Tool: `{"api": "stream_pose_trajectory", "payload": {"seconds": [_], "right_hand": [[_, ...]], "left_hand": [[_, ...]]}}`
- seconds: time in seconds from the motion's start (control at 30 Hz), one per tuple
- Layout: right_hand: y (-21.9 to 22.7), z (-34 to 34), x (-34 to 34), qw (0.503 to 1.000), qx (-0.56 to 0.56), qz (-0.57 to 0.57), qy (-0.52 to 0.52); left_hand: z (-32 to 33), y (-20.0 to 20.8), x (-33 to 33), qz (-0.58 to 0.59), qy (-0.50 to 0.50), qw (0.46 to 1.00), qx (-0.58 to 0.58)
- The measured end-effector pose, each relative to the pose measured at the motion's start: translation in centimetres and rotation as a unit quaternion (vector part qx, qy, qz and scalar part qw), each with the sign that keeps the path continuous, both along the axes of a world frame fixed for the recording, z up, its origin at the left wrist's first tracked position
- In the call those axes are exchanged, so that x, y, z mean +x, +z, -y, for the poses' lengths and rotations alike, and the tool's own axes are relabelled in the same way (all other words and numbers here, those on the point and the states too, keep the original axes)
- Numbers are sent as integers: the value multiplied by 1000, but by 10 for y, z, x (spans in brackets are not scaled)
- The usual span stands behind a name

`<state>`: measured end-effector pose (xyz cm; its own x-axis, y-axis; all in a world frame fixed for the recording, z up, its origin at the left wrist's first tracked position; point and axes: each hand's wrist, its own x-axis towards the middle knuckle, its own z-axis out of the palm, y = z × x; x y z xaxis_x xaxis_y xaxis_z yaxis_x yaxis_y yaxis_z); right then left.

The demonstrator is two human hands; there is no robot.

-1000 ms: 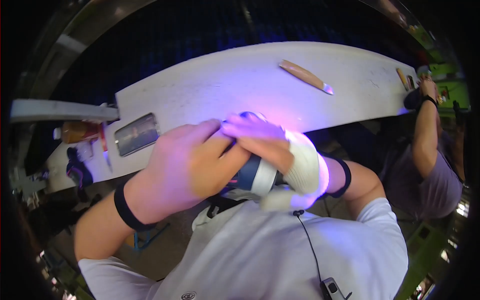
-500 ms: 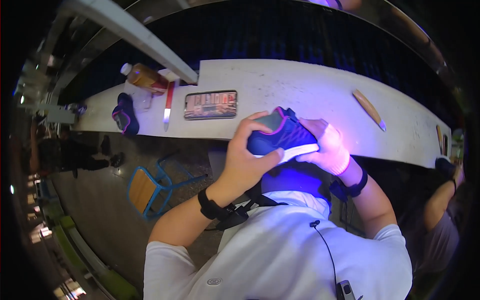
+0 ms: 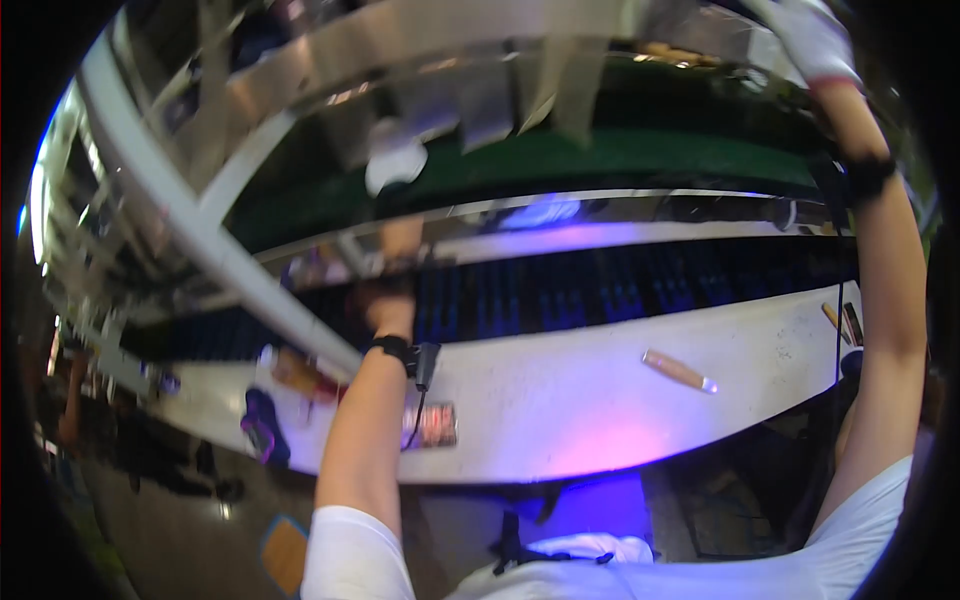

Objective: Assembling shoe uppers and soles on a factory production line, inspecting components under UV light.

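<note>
Left hand (image 3: 392, 305) reaches past the workbench's (image 3: 560, 400) far edge toward the dark conveyor (image 3: 640, 290), grip unclear; gloved right hand (image 3: 815, 40) is raised high, apparently empty.

**Workshop under violet light**

A long white surface (image 3: 560, 400) curves across the room, washed violet near its front edge. Behind it runs a dark ribbed belt (image 3: 620, 290), then a green conveyor (image 3: 620, 160) above. Pale metal frame bars (image 3: 190, 230) cross overhead. Grey floor (image 3: 180, 530) lies below.
</note>
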<state>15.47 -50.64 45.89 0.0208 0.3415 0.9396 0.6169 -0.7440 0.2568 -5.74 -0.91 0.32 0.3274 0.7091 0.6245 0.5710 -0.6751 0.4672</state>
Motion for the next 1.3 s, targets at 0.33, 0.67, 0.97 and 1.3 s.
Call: {"api": "stream_pose_trajectory", "payload": {"seconds": [0.33,0.67,0.97,1.3], "right_hand": [[21,-59,106,973,-131,-159,-102],[-1,-146,68,988,-98,118,31],[-169,-291,-81,778,-289,-490,267],[-199,-87,-169,825,-158,-236,489]], "left_hand": [[3,59,195,-301,32,949,93],[-13,-6,49,-98,-173,949,245],[263,96,-79,-392,-665,630,81],[327,6,-171,-211,-573,750,255]]}}
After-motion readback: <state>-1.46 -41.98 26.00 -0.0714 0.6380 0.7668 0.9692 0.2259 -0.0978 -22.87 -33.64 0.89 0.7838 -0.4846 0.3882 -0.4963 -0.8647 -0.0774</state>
